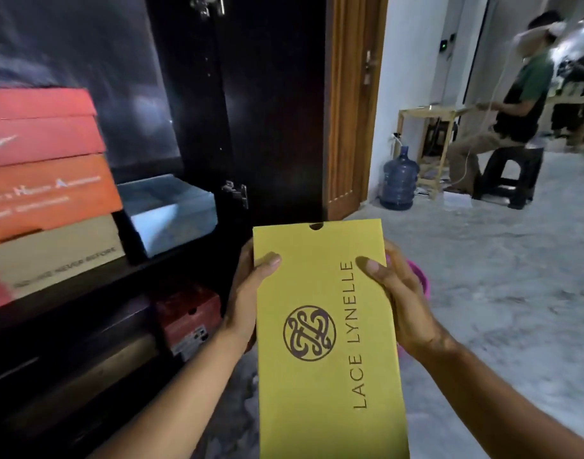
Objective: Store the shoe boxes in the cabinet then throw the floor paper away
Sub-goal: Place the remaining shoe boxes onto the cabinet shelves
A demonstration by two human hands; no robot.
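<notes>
Left fingers: the thumb (265,263) of the left hand (242,303) lies on the lid; the other fingers are hidden behind the box's left side, so the hand grips it.
Right fingers: the thumb (371,265) of the right hand (404,306) presses on the lid, the rest is curled round the right side and hidden.
Held box: a yellow cardboard shoe box with dark "LACE LYNELLE" print and a round emblem (327,326), held lengthwise between both hands, in the air in front of the cabinet.
Cabinet: a dark wooden cabinet (191,94) to the left, its door open.
Upper shelf: a stack of a red shoe box (42,124), an orange shoe box (52,193) and a brown cardboard shoe box (62,256); just beside it a pale blue open box (171,213).
Lower shelf: a dark red shoe box with a white label (191,319).
Floor: grey mottled floor (499,276); a pink round object (419,279) shows partly behind the right hand.
Background: a blue water bottle (399,178) near a brown wooden door (350,127); a person in a green shirt (519,104) sits on a black stool (512,177).
</notes>
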